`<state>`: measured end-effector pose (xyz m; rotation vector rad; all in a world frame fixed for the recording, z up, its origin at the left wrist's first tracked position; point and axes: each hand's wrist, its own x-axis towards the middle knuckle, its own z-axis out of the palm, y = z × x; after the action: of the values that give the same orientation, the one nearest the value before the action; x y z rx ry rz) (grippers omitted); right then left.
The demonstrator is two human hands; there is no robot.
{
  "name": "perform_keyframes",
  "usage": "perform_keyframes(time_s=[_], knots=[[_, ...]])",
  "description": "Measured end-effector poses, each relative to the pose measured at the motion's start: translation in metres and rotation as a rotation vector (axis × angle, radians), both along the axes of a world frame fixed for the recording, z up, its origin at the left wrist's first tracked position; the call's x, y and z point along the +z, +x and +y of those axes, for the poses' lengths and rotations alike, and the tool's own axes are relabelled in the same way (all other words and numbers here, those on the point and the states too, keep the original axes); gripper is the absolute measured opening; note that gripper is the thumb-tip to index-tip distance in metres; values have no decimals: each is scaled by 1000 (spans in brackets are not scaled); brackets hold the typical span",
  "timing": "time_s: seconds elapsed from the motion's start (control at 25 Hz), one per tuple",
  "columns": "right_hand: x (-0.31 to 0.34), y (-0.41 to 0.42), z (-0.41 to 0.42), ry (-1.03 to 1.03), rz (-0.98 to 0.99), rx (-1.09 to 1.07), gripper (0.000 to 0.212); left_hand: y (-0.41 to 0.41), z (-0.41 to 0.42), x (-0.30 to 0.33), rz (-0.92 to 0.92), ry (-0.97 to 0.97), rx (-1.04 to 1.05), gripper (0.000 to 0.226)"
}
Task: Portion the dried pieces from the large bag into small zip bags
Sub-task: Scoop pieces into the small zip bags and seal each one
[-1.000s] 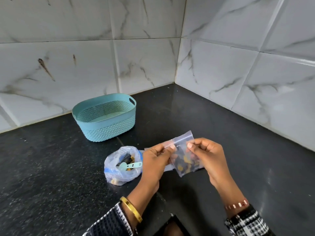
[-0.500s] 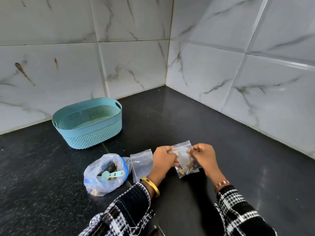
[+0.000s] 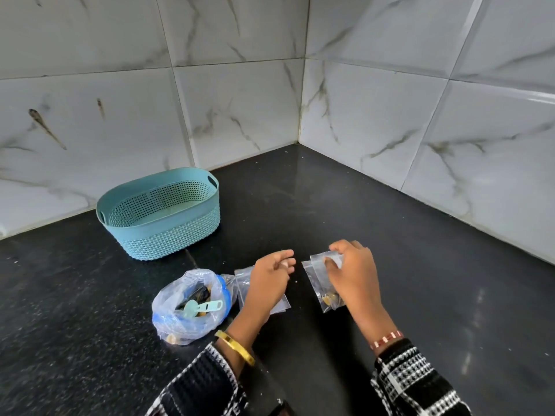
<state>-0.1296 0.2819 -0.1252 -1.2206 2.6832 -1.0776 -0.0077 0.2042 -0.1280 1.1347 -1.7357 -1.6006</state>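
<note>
A small zip bag [image 3: 317, 276] with a few dried pieces in its bottom lies on the black counter [image 3: 300, 205]. My right hand [image 3: 356, 273] holds its top edge with curled fingers. My left hand [image 3: 270, 277] holds nothing; its fingers are loosely curled above a stack of empty zip bags [image 3: 242, 282]. To the left, the large clear bag [image 3: 180, 313] stands open with dark and yellow dried pieces and a teal scoop [image 3: 204, 307] inside.
A teal perforated basket [image 3: 168, 232] stands behind the large bag, near the tiled wall [image 3: 234, 115]. A second tiled wall [image 3: 420, 130] closes the corner at the right. My checked sleeves come in from the bottom edge.
My left hand has let go of the filled bag and moved left over the empty bags. My right hand has brought the filled bag down to the counter.
</note>
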Motion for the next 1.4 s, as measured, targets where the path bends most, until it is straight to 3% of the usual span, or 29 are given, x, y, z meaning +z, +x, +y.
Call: perform_keyframes(time_s=[0.12, 0.2, 0.32, 0.44, 0.6, 0.72, 0.88, 0.96, 1.04, 1.12, 1.2, 1.4], knots=[[2, 32, -14, -36, -69, 144, 14, 18, -7, -8, -121, -236, 37, 38], [-6, 48, -26, 62, -117, 204, 13, 26, -6, -14, -186, -328, 69, 40], [-15, 61, -41, 265, -96, 201, 24, 34, -3, -20, -217, -334, 82, 42], [-19, 63, -46, 331, -106, 176, 29, 38, -1, -23, -206, -288, 80, 42], [-23, 60, -48, 241, -214, 151, 5, 39, 0, -24, -197, -273, 80, 43], [-23, 58, -46, 147, -306, 157, 13, 41, 3, -18, -172, -244, 89, 40], [-10, 57, -36, -22, -269, 168, 16, 46, 9, -11, -44, -139, 150, 26], [0, 64, -25, -151, -159, 221, 15, 47, 13, 0, 102, 48, 199, 21], [7, 74, -12, -253, 75, 333, 12, 52, 11, 11, 255, 189, 222, 31], [8, 83, -3, -266, 289, 433, 10, 59, 9, 21, 340, 252, 241, 36], [6, 87, 2, -245, 377, 488, 6, 68, 6, 28, 337, 250, 240, 28], [10, 98, 2, -297, 113, 539, 14, 92, 12, 35, 282, 185, 223, 15]])
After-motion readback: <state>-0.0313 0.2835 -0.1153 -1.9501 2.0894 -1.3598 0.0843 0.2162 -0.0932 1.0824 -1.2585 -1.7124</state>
